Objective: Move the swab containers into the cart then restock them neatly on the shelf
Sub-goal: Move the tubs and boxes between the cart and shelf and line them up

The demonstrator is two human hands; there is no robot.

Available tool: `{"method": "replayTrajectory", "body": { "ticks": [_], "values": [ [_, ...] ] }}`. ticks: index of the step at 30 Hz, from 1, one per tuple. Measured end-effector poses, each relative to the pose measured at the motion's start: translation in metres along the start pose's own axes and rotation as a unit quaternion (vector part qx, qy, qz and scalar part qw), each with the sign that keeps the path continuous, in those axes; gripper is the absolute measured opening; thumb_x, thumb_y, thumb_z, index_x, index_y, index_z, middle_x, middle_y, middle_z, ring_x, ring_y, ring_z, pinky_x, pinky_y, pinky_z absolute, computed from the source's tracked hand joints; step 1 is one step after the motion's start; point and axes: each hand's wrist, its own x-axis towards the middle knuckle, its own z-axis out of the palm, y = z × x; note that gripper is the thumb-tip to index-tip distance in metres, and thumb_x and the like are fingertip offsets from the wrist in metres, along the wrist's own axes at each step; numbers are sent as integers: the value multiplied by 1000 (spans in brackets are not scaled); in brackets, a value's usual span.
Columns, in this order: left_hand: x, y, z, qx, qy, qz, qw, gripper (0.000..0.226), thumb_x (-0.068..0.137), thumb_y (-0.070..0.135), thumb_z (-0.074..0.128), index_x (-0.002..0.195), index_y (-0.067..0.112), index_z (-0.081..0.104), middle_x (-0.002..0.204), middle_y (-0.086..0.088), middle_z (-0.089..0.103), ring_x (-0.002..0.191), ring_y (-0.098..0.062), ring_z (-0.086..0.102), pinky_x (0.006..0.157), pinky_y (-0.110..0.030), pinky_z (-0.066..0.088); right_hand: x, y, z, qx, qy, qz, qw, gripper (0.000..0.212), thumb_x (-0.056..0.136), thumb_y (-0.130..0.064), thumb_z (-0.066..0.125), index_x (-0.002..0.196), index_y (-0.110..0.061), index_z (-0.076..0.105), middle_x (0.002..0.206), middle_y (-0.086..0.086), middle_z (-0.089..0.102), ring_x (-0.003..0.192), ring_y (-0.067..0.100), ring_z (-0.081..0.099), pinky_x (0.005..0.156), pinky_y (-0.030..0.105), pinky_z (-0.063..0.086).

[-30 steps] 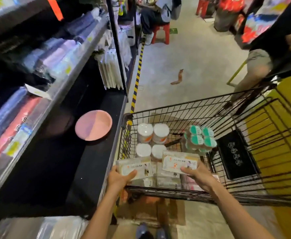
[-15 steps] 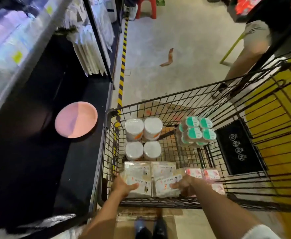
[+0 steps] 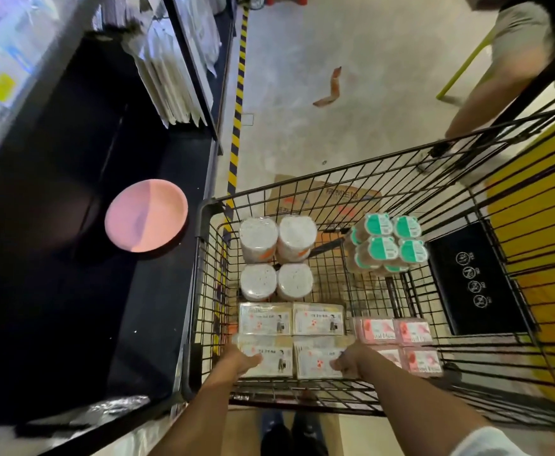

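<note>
Inside the cart, each hand's grip holds a flat swab box: left hand, right hand.

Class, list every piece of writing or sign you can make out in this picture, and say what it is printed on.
Flat brown cardboard box under the black wire cart: red Chinese characters, blurred.
Black plastic seat flap: four round white prohibition signs, captions too small.
Clear rectangular swab boxes: labels too small.
Pink rectangular packs: lettering blurred.
Green-lidded round tubs: print unreadable.
Yellow shelf tag: blurred.
</note>
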Motion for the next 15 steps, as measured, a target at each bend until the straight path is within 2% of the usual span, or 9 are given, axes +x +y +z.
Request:
{"method": "replayTrajectory", "body": {
  "ticks": [3,5,9,12,15],
  "values": [
    [-1,1,2,113,52,-6,992,42,92,18,61,131,7,47,127,-11,59,114,-24,58,83,-28,51,7,-4,4,-16,7,-7,1000,43,90,-25,64,125,-2,55,130,13,58,119,25,57,103,34,45],
    [0,0,2,161,91,-6,983,35,96,23,55,126,6,52,123,-10,61,108,-23,60,73,-24,46,11,-5,6,-25,26,-5,999,46,91,-31,63,127,-5,54,132,10,57,121,23,54,104,32,43],
    [5,-1,3,169,88,14,982,34,94,20,58,125,8,52,119,-9,62,101,-21,60,82,-29,50,17,-6,7,-75,39,0,996,38,93,-28,59,123,-6,57,126,8,59,118,20,56,91,26,46],
    [11,-3,4,200,87,18,976,35,93,20,59,125,6,53,123,-11,61,110,-24,59,88,-29,50,19,-3,7,-116,33,-9,993,34,89,-23,62,119,-8,62,120,6,61,116,19,57,72,20,44],
    [13,-5,5,211,89,18,973,35,94,19,59,125,4,53,125,-12,60,113,-25,58,92,-31,50,23,-1,9,-130,24,-16,991,31,88,-20,62,117,-9,65,125,6,62,114,19,58,82,21,45]
  ]
}}
